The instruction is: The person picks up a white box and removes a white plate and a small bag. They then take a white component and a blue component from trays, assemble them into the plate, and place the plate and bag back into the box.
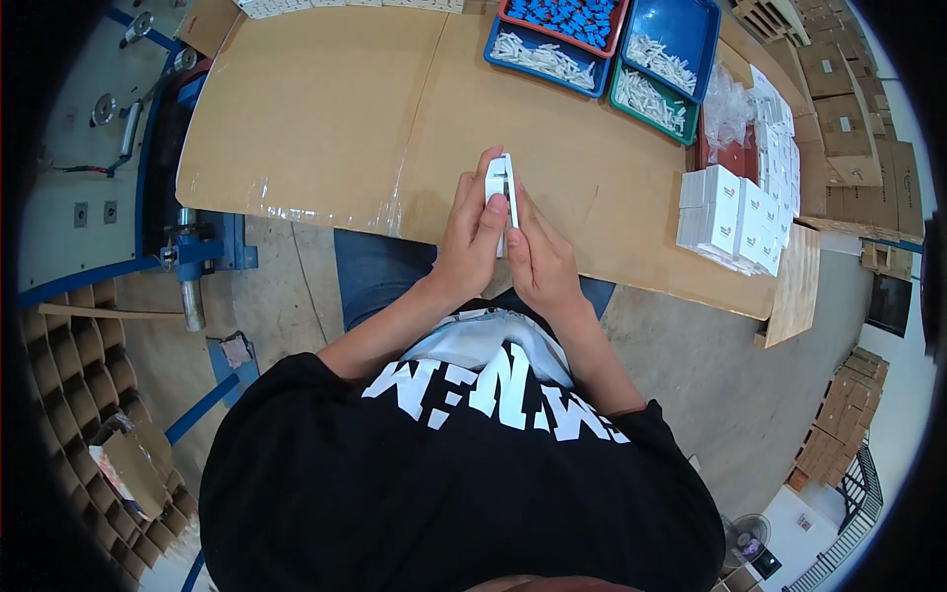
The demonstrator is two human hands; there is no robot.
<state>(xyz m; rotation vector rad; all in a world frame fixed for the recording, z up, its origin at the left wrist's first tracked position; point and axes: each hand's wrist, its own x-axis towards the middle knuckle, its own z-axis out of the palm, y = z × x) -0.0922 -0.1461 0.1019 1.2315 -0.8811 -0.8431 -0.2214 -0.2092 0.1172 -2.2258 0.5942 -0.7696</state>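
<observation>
Both of my hands are raised over the near edge of the cardboard-covered table. Between them is a narrow small white box [500,178], held upright, with a dark gap along its end. My left hand [472,237] is closed on its left side, thumb on the near face. My right hand [540,252] presses on its right side with the fingers together. What lies inside the box is hidden.
Trays stand at the back: a red tray [619,30] with blue pieces, and blue [600,87] and green [681,136] trays with white pieces. Stacked white boxes [723,212] and clear plastic bags [728,109] are at the right. A blue-framed machine [212,242] stands left.
</observation>
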